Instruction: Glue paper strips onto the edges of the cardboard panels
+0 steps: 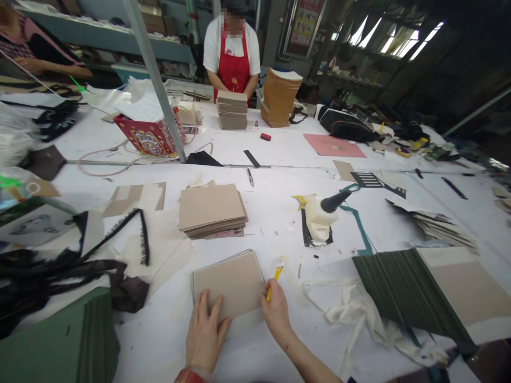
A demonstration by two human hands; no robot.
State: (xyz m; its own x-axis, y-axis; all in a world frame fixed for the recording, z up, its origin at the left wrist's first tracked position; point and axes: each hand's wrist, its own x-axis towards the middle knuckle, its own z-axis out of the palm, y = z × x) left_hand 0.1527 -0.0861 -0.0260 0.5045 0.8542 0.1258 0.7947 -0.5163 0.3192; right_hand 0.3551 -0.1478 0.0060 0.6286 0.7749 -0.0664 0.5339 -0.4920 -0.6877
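Observation:
A beige cardboard sheet (231,282) lies in front of me, with darker edges of another sheet showing beneath it. My left hand (205,335) rests on its lower left part, fingers stretched out and spread. At the sheet's right edge, my right hand (276,311) is closed round a small yellow-handled brush (276,274) whose pale tip points up and away from me. Beyond the sheet stands a stack of similar cardboard (213,207). To the right, a cream-coloured lump of glue-like material (318,215) with a dark cone-shaped piece (336,201) sits on a black patch.
Dark green folded covers (411,292) lie at right, with white fabric strips (355,311) beside them. More green pieces (59,340) and black straps (96,260) lie at left. A metal post (155,80) rises mid-table. Across the table, a person in a red apron (232,58) handles a stack (232,111).

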